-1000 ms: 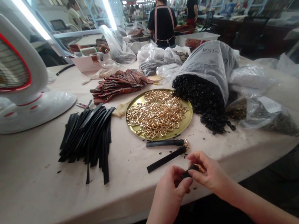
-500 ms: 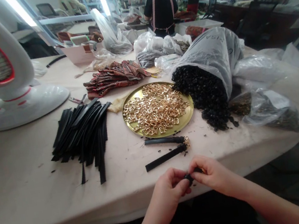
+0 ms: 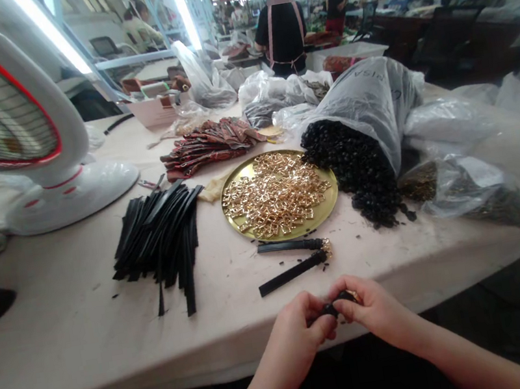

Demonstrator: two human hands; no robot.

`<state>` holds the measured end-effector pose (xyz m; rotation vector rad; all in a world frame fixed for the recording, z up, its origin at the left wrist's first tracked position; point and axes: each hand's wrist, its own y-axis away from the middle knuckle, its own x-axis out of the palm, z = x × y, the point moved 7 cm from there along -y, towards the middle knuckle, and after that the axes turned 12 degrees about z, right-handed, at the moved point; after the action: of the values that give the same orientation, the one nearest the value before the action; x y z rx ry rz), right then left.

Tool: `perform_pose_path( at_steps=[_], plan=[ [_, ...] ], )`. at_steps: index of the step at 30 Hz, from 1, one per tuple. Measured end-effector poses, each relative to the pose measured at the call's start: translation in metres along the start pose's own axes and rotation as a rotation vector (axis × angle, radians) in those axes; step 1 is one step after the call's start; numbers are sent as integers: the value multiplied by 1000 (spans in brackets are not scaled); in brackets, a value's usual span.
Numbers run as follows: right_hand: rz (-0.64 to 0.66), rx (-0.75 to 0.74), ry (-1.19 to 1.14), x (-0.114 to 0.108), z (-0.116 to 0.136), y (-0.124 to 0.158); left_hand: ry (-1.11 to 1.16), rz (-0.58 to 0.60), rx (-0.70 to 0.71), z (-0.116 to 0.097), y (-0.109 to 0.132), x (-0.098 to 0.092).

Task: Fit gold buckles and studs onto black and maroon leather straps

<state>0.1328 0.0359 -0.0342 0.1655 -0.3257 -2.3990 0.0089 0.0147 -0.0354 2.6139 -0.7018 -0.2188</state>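
Close to the table's front edge, my left hand (image 3: 305, 325) and my right hand (image 3: 361, 303) pinch a short black strap (image 3: 330, 309) between them. A gold buckle (image 3: 354, 296) peeks out by the fingers of my right hand; most of the strap is hidden in my grip. Just beyond lie two black buckled straps (image 3: 294, 271), their gold ends together at the right. Behind them, a round gold tray (image 3: 236, 228) carries a heap of gold buckles (image 3: 279, 191). Loose black straps (image 3: 158, 237) are piled to the left.
Small black pieces (image 3: 365, 171) spill from a plastic bag (image 3: 367, 95) at right, beside another clear bag (image 3: 466, 185). Reddish-brown strips (image 3: 212, 143) lie behind the tray. A white fan (image 3: 67, 192) stands at left. A person in an apron (image 3: 283, 26) is at the back.
My view has turned slightly left and tilted up. Both hands stay close together on the strap, with slightly more of it showing between them.
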Motion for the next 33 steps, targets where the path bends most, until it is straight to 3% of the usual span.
perform_pose_path(
  at_steps=[3,8,12,17,24,26,30,33],
  plan=[
    [48,-66,74,-3,7,5,-2,4,19,4,1,1],
    [-64,-150,286,-14,20,17,-125,-38,29,3,7,-4],
    [14,-134,203,-4,25,19,-237,-84,63,-7,7,0],
    [21,-134,112,0,30,12,-186,-29,131,-22,4,6],
    [-64,-150,60,-6,22,-11,-212,-57,99,-22,6,-22],
    [-54,-213,207,-7,30,-19,-257,-98,106,-22,-2,-32],
    [1,-372,738,-4,53,-35,-345,-176,126,-26,-24,-51],
    [-40,-428,967,-8,56,-50,-408,-200,111,-29,-36,-60]
  ],
)
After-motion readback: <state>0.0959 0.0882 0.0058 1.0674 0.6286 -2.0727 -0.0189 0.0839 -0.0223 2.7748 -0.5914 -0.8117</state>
